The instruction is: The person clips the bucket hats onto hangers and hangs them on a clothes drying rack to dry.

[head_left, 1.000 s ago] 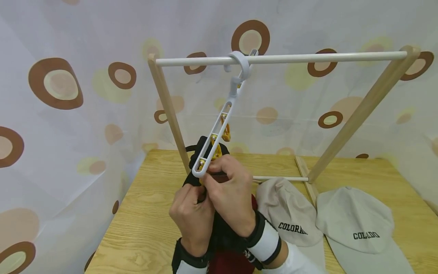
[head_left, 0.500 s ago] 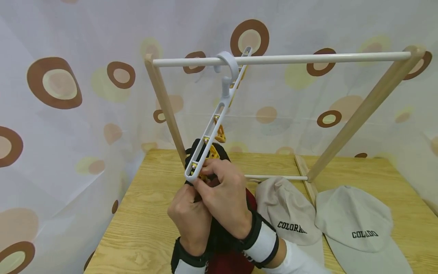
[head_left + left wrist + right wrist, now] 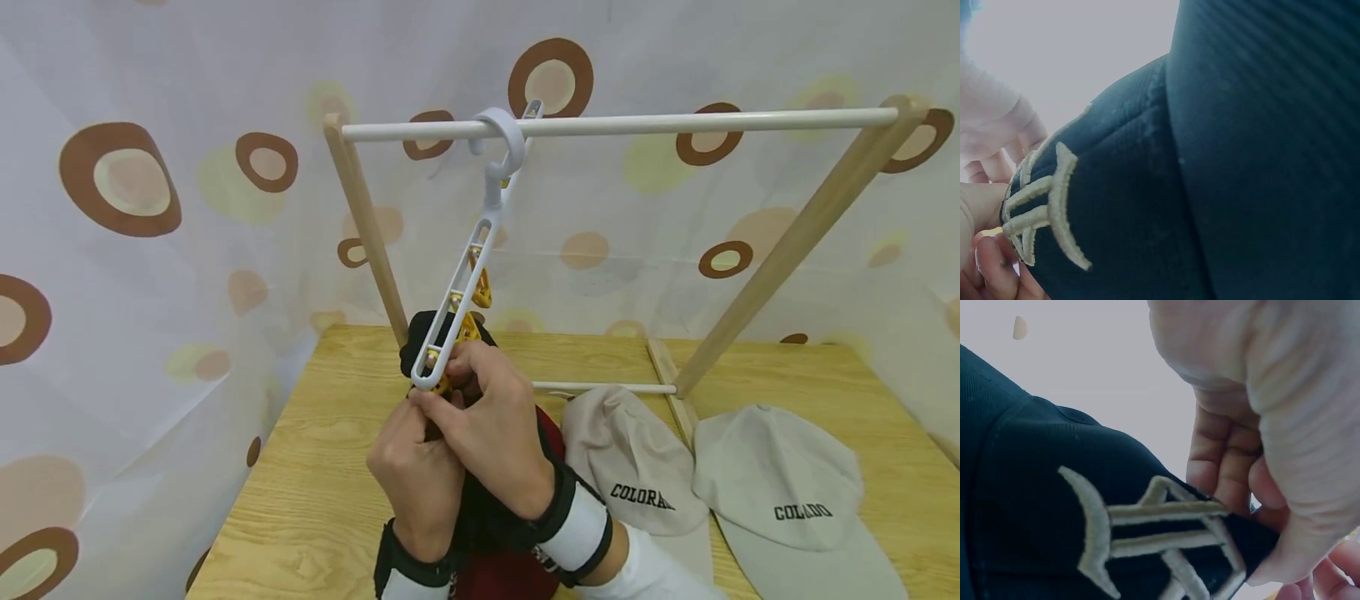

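Note:
A white hanger [image 3: 491, 212] hooks over the rack's bar, its near end towards me, with yellow clips [image 3: 482, 287] along its slot. Under that end is a black cap [image 3: 418, 343]; cream raised embroidery [image 3: 1097, 531] on its front fills much of both wrist views. My left hand [image 3: 420, 475] pinches the cap's fabric just below the hanger's tip. Crossing close above it, my right hand [image 3: 498, 433] has thumb and forefinger around the yellow end clip [image 3: 441, 385]. The fingers partly cover that clip and the cloth at it.
Two beige caps [image 3: 630, 467] with dark lettering lie side by side on the wooden table [image 3: 315, 483] at the right. Dark red fabric [image 3: 506, 575] shows beneath my forearms. The rack's white bar [image 3: 675, 125] and slanted wooden legs [image 3: 802, 242] stand around the hanger.
The hanger has swung and slid a little left on the bar. Both hands have shifted slightly left with its near end, and my right thumb now sits nearer the tip.

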A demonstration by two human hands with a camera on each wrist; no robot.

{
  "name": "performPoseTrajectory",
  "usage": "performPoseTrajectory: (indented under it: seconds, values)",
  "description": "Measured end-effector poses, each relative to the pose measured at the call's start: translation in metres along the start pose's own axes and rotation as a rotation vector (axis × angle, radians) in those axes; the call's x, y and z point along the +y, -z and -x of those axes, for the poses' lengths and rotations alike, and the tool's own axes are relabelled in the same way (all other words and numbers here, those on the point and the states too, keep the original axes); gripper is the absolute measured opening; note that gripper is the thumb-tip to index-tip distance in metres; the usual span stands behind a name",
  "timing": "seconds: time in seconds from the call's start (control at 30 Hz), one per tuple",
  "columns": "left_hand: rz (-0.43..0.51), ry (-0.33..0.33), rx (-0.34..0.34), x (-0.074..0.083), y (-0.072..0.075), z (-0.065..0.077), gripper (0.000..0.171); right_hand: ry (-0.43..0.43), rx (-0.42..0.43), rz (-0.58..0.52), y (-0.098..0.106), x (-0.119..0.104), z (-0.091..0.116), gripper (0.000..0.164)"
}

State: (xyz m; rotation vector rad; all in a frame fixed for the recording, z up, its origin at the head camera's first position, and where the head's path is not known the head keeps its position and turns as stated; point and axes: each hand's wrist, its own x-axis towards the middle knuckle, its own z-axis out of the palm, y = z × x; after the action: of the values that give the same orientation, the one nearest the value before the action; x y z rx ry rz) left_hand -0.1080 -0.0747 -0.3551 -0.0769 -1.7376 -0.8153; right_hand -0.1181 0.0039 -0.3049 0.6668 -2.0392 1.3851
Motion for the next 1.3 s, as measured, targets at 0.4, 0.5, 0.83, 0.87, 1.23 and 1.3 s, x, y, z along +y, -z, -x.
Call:
performPoseTrajectory:
  seconds: [0.4,0.5,0.83,0.87,1.23,1.3]
  values:
    - [-0.134,0.095,-0.053,-0.004,0.004,-0.005,0.031,-0.021,-0.112,-0.038,0.003,0.001,0.003,0.031]
    - [-0.162,0.117,-0.074,-0.008,0.006,-0.006,0.027,-0.047,-0.139,-0.054,0.006,0.002,0.005,0.032]
    - [-0.162,0.195,-0.110,-0.020,0.011,-0.012,0.014,-0.108,-0.110,-0.116,0.027,0.015,0.021,0.021]
    - [-0.160,0.195,-0.112,-0.021,0.011,-0.011,0.013,-0.111,-0.100,-0.128,0.029,0.017,0.023,0.020]
    - [-0.149,0.204,-0.179,-0.023,0.005,-0.005,0.010,-0.156,-0.048,-0.145,0.042,0.035,0.037,0.017]
    - [-0.148,0.203,-0.185,-0.023,0.004,-0.004,0.010,-0.172,-0.045,-0.146,0.043,0.038,0.040,0.017]
